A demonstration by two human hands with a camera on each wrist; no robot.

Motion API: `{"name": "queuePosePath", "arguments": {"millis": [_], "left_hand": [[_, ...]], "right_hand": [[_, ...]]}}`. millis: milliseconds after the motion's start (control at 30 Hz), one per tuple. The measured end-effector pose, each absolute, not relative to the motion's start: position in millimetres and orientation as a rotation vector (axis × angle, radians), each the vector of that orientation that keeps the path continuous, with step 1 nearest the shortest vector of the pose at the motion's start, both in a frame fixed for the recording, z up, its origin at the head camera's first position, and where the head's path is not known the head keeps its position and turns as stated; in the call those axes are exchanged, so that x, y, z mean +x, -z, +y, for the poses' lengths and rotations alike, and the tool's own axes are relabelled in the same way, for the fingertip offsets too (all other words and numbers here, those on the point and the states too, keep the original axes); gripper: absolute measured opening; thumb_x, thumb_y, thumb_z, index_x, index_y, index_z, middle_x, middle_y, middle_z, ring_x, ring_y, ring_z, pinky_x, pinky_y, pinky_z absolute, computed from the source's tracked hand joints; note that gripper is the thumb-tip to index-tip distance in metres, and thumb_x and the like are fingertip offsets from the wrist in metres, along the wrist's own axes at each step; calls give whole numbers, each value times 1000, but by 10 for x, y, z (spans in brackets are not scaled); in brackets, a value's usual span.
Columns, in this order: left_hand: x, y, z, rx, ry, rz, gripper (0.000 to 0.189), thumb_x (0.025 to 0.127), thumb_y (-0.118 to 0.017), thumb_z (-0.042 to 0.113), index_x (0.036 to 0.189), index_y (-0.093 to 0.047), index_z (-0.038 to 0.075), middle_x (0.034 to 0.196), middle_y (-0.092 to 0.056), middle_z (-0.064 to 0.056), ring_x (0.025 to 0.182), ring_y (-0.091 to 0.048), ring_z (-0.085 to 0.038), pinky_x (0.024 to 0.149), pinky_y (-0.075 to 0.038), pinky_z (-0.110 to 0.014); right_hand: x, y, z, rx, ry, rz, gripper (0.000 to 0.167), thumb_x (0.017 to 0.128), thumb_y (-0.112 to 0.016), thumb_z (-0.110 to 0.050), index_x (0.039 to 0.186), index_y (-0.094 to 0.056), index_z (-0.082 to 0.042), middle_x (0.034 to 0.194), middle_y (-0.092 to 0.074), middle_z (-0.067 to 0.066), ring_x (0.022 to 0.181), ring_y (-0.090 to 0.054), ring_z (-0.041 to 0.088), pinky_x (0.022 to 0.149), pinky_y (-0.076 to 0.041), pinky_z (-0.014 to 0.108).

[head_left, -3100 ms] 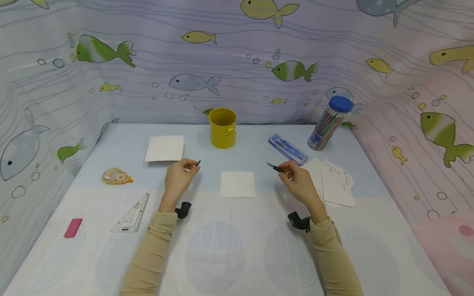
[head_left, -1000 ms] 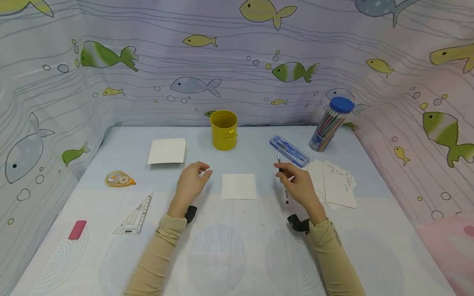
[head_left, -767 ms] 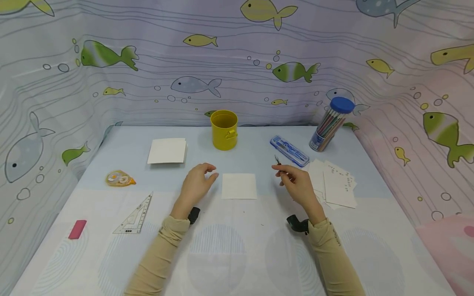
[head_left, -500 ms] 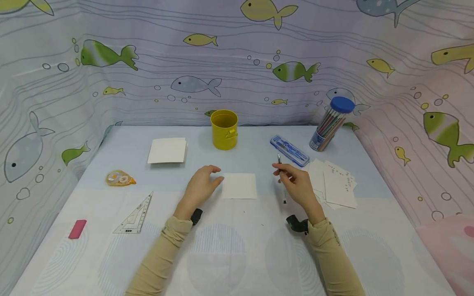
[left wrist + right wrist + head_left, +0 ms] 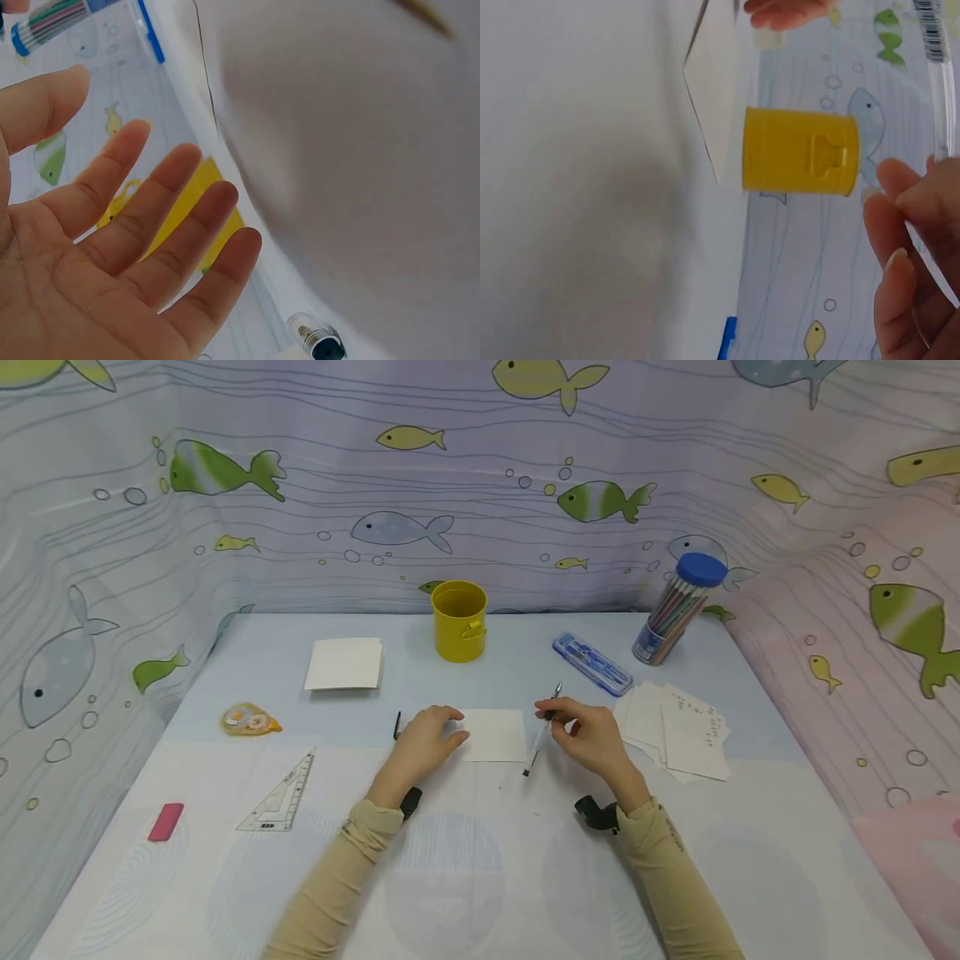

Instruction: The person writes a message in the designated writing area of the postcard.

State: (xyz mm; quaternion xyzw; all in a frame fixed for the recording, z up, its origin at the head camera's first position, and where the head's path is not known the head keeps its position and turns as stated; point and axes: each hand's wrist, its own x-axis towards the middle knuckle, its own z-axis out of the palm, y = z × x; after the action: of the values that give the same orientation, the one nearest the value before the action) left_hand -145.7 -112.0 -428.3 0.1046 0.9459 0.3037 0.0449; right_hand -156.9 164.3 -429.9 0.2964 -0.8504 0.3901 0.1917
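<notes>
My right hand pinches a clear-barrelled pen just right of a blank white card. The pen's metal tip points away from me and its dark end slants down towards me; a barcode sticker shows on the barrel in the right wrist view. At the card's left edge is my left hand, its thumb and fingers apart with nothing between them. The left wrist view shows those fingers spread, palm in sight. Just behind that hand lies a small pen cap with a black clip, partly hidden by the hand.
Behind the card stands a yellow bucket. Left lie a card stack, correction tape, a set square and a red eraser. Right are a blue case, a pencil jar and written cards.
The small dark cap has left my left hand, which has moved right to the card's edge. My right hand has turned the pen's tip away from me and shifted slightly left.
</notes>
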Motion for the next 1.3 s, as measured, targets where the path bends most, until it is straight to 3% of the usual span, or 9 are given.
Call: {"name": "queuePosePath", "arguments": {"millis": [233, 467, 767, 967, 1133, 1300], "left_hand": [[-1428, 4283, -1097, 343, -809, 2931, 42, 92, -67, 32, 124, -62, 5, 125, -63, -16, 113, -59, -33, 94, -49, -49], [-1409, 4302, -1086, 388, -691, 2940, 57, 90, -69, 35, 132, -55, 0, 135, -55, -21, 123, -53, -38, 101, -46, -51], [-1369, 4336, -1040, 463, -600, 2934, 70, 87, -71, 36, 138, -47, -5, 139, -51, -25, 131, -47, -38, 109, -41, -48], [-1361, 4322, -1028, 443, -559, 2933, 73, 87, -71, 38, 140, -45, -4, 141, -49, -23, 133, -45, -37, 111, -38, -47], [-1350, 4303, -1033, 416, -506, 2930, 75, 87, -71, 40, 140, -44, -6, 145, -43, -27, 138, -37, -45, 115, -32, -51], [-1343, 4318, -1051, 384, -477, 2909, 79, 88, -70, 41, 143, -40, -7, 150, -36, -29, 142, -30, -46, 116, -30, -53]], "right_hand": [[-1610, 4348, 1560, 813, -1089, -2400, 28, 77, -68, 9, 97, -71, -10, 83, -76, 3, 67, -67, 15, 51, -48, 20], [-1610, 4393, 1480, 786, -1131, -2435, 19, 80, -72, 4, 94, -63, -6, 78, -74, 8, 64, -67, 17, 52, -47, 20], [-1550, 4353, 1371, 768, -1227, -2430, 10, 90, -59, 2, 93, -50, -1, 72, -73, 11, 55, -64, 17, 49, -47, 21], [-1558, 4313, 1330, 680, -1279, -2512, 11, 97, -54, -7, 105, -48, -3, 82, -76, 10, 57, -66, 19, 50, -44, 21], [-1601, 4299, 1282, 653, -1285, -2552, 27, 100, -51, -15, 125, -47, -6, 98, -76, 9, 59, -65, 22, 50, -39, 21], [-1630, 4307, 1248, 644, -1314, -2567, 32, 100, -50, -16, 130, -46, -5, 110, -74, 10, 60, -65, 27, 49, -38, 21]]}}
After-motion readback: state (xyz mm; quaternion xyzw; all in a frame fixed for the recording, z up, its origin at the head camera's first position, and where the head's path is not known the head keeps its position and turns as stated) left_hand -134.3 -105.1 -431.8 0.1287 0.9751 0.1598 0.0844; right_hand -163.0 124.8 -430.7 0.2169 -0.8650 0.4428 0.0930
